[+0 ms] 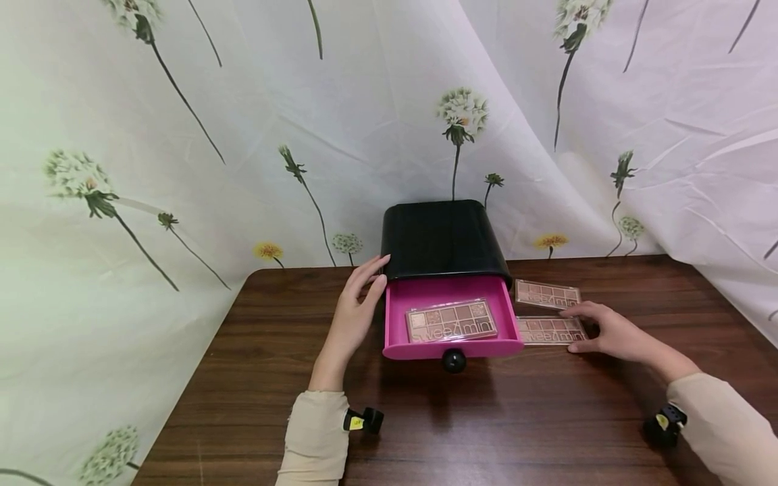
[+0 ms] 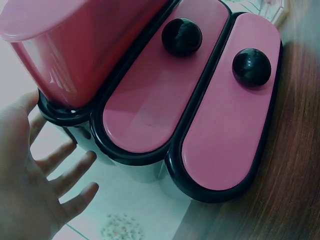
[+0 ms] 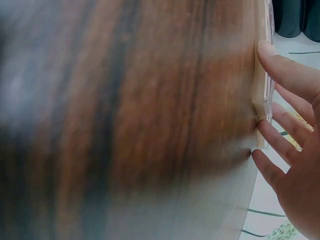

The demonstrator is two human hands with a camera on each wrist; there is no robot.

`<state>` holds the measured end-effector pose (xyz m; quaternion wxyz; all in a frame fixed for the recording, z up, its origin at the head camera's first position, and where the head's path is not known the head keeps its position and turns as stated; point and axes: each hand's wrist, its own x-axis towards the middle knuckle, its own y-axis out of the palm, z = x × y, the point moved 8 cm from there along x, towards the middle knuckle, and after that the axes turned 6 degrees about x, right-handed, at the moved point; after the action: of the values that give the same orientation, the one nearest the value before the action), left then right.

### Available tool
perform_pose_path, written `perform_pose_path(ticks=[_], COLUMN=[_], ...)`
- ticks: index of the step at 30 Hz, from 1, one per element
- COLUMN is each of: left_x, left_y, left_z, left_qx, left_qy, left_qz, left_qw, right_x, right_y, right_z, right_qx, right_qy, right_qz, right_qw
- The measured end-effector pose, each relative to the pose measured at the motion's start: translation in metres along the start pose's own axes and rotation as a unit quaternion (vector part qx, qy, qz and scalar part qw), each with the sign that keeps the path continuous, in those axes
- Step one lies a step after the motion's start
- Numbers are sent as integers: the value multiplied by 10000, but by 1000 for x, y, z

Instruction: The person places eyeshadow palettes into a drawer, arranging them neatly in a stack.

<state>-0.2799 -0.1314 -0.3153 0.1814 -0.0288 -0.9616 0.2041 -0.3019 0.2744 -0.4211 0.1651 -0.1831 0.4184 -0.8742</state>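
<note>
A black organizer with pink drawers stands at the back of the table. Its top drawer is pulled out, with one eyeshadow palette lying inside. My left hand touches the organizer's left side near the front rim; in the left wrist view its fingers are spread beside the casing. To the right of the drawer, my right hand holds the right end of a second eyeshadow palette, thumb at the near edge and fingers at the far edge. Behind it lies a third palette.
Two lower drawers with round black knobs are closed. The open drawer's knob juts toward me over the dark wooden table. A white cloth with dandelion prints hangs behind the table.
</note>
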Motion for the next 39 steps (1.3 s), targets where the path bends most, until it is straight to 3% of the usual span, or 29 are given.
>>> perform_pose_path(ticks=[3,11,14,18,20,26,31,39], left_x=[1,11,11,5,5,11,11,11], left_y=[1,7,7,4,4,6,6,5], left_z=[1,36,37,17,15,39,40,39], left_qx=[-6,15,64,64,42,2,67,134], left_qy=[8,146,258,121,29,127,188,235], left_qz=[2,-87,-133,-68,-30,-111,-127,-163], left_qw=[10000,9999,9996,9999,10000,9999,9997,9995], right_x=[2,3,3,2,2,2,0,-7], right_y=[2,3,3,2,2,2,0,-12], right_z=[0,-2,-1,1,1,4,7,26], right_qx=[-50,-144,-195,-228,-256,-282,-358,-549], right_qy=[69,250,312,365,403,372,292,-9], right_qz=[61,121,112,81,74,91,-61,-651], right_qw=[9999,9995,9993,9990,9988,9989,9989,9964])
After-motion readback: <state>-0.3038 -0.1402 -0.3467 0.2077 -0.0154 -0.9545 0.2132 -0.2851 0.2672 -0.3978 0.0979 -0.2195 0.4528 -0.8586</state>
